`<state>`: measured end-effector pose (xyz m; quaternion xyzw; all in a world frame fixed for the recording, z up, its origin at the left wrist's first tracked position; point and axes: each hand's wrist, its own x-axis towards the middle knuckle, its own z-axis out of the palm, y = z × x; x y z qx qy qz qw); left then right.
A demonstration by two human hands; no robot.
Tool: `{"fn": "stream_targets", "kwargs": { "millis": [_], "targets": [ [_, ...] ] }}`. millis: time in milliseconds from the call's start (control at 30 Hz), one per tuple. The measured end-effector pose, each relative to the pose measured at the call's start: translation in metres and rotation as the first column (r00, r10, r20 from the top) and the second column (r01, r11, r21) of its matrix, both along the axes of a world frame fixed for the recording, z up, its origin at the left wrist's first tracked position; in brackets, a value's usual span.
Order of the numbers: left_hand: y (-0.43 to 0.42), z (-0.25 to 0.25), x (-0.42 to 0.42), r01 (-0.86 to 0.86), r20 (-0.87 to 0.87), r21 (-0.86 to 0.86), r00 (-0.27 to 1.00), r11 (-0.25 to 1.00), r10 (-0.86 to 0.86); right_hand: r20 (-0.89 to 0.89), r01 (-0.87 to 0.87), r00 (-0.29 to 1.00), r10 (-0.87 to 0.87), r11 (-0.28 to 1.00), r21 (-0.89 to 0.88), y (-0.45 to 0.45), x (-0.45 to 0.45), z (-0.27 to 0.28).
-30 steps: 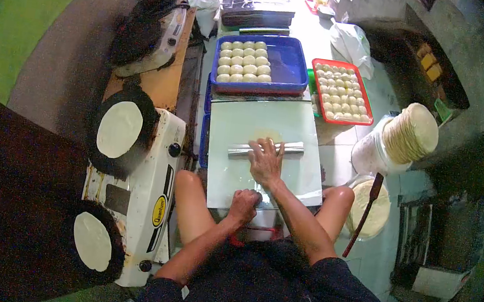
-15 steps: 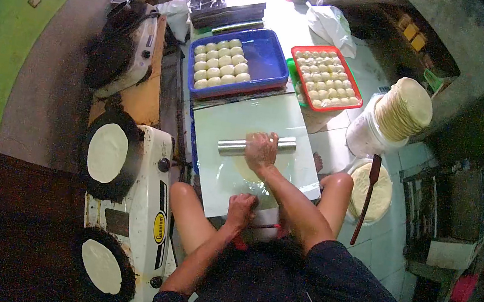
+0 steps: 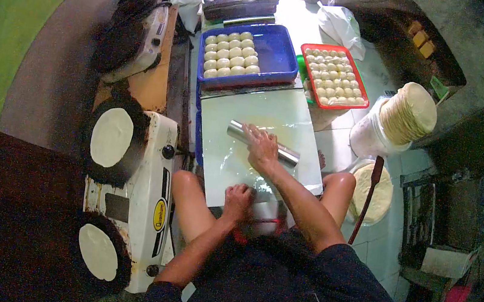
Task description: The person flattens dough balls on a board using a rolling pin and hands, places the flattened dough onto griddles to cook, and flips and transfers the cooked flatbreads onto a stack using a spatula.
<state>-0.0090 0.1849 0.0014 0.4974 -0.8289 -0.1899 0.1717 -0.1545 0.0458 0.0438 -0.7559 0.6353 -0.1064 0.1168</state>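
Observation:
My right hand [image 3: 263,152] lies over the middle of a steel rolling pin [image 3: 288,155], its fingers wrapped across it. The pin rests slantwise on a pale, shiny board [image 3: 215,166], its left end farther from me. Under and around it a thin, see-through dough sheet [image 3: 267,122] is faintly visible. At the board's near edge my left hand [image 3: 238,201] is closed, knuckles up; what its fingers grip is hidden.
Beyond the board are a blue tray [image 3: 282,52] and a red tray [image 3: 366,100] of dough balls. At left, a two-burner stove [image 3: 150,200] carries pans with flatbreads [image 3: 112,137]. Stacked flatbreads [image 3: 412,112] top a white bucket [image 3: 373,131] at right, near a wooden spatula [image 3: 369,195].
The rolling pin has turned from nearly level to slanted, its right end now nearer me. My right hand turned with it; my left stays at the near edge. The whole view shifted slightly.

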Motion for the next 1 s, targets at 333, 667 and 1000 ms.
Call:
{"fn": "stream_targets", "kwargs": {
  "millis": [333,667,1000],
  "targets": [
    [0.0,0.003,0.006,-0.016,0.044,0.008,0.999,1.0,0.016,0.03,-0.174,0.985,0.172,0.983,0.059,0.038,-0.023,0.008],
    [-0.001,0.024,-0.001,0.002,-0.025,0.105,1.0,0.994,0.0,-0.006,-0.034,0.999,0.033,0.987,-0.158,0.013,-0.048,-0.011],
    [-0.1,0.009,-0.031,0.085,0.173,-0.237,0.984,0.968,-0.044,0.19,0.156,0.98,-0.052,0.791,-0.591,-0.079,-0.068,0.005]
  ]
}}
